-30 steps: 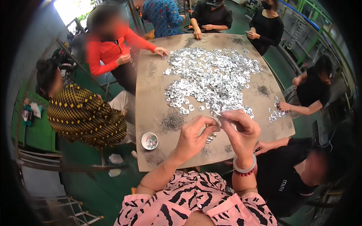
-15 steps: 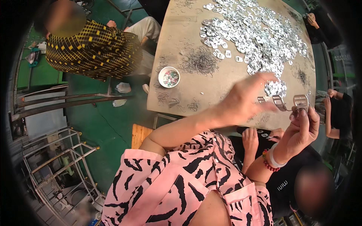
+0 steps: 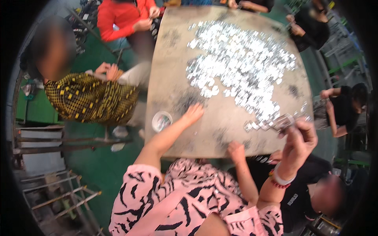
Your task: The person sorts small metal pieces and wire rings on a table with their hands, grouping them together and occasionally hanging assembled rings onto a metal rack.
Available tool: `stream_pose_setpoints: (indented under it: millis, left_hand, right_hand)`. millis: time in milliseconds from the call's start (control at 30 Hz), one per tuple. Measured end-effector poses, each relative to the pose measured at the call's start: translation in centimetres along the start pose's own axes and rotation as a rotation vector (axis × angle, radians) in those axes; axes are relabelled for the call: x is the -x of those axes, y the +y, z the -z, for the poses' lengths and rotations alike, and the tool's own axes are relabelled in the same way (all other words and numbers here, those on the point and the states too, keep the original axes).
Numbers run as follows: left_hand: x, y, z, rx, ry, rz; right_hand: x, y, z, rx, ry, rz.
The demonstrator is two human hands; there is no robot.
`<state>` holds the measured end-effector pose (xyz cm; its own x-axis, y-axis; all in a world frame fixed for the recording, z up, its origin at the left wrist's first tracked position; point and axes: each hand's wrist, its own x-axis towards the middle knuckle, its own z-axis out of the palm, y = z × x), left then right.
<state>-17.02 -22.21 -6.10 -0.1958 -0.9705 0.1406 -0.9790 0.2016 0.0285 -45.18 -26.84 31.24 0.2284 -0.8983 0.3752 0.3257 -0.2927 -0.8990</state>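
Note:
My left hand (image 3: 194,113) lies over the near edge of a dark pile of thin wire pieces (image 3: 188,100) on the table, its fingers stretched out onto it. Whether a wire is under the fingertips cannot be told. On the right, my right hand (image 3: 301,143) is closed on a metal buckle (image 3: 284,122), raised over the table's near right part. The buckle is a slotted frame, smeared by motion. Behind it, a big heap of shiny silver buckles (image 3: 240,63) spreads over the far part of the table. A white bowl (image 3: 154,124) stands left of my left forearm.
The brown table (image 3: 220,118) carries smaller dark wire clusters (image 3: 222,137). Close on my right sits a co-worker in black, with one hand (image 3: 236,152) on the table's near edge. Other people sit around it, including one in a checked shirt (image 3: 92,96) and one in red (image 3: 114,21).
My left hand has moved left and away from my right hand, down to the wire pile. My right hand has shifted slightly left and lower with the buckle. The view has also shifted.

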Motion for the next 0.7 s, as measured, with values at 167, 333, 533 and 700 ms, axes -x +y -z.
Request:
stream_pose_setpoints:
  millis: [167, 333, 533, 700]
  left_hand:
    - [-2.0, 1.3, 1.6, -0.067, -0.062, -0.017]
    - [-3.9, 1.2, 10.0, 0.254, -0.056, 0.217]
    - [-3.1, -0.5, 7.7, 0.147, 0.062, 0.238]
    - [-0.6, -0.9, 8.8, 0.211, 0.029, 0.214]
  right_hand:
    - [1.1, -1.3, -0.1, -0.102, 0.08, -0.02]
    - [1.7, -2.3, -1.3, -0.127, 0.048, -0.022]
    - [1.9, -2.1, -2.8, -0.179, 0.012, -0.035]
    - [2.6, -1.1, -3.0, -0.162, -0.016, -0.04]
